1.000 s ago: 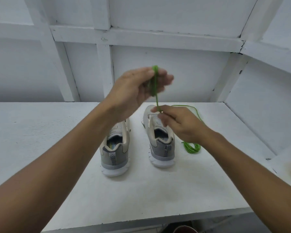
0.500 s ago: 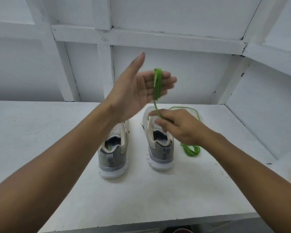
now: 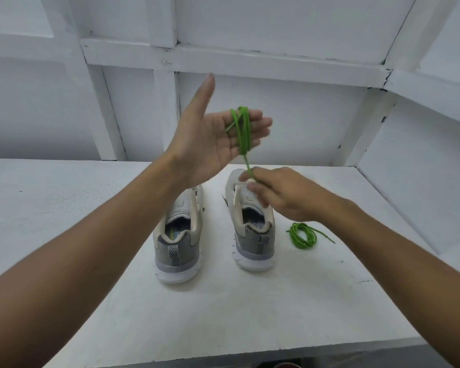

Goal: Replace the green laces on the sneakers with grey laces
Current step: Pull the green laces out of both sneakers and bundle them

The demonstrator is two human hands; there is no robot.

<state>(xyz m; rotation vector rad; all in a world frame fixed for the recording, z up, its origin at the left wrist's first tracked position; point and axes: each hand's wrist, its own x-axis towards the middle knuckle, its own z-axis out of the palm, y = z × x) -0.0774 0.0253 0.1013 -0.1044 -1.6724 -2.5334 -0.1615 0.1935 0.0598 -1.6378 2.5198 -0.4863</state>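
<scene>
In the head view, the left hand (image 3: 213, 139) has changed. One second ago its thumb was pressed on the green lace (image 3: 243, 128). Now the thumb stands up and away, the palm faces the camera and the fingers are straight. The lace is wound in several turns around these fingers, so they carry it without gripping. The right hand (image 3: 284, 195) has stayed just below and pinches the free end of the same lace between thumb and fingertips. The short piece between the two hands looks tight.

This probably means that the winding of this lace is almost finished, and only the tail is left to wrap or tuck.

The lace is in the air, above the toe of the right sneaker (image 3: 254, 243), and it does not touch the shoe. The left sneaker (image 3: 178, 243) stands beside it on the white table (image 3: 250, 314), heels toward the person. A second coiled green lace (image 3: 302, 235) lies on the table just right of the right sneaker. No grey laces are visible.
</scene>
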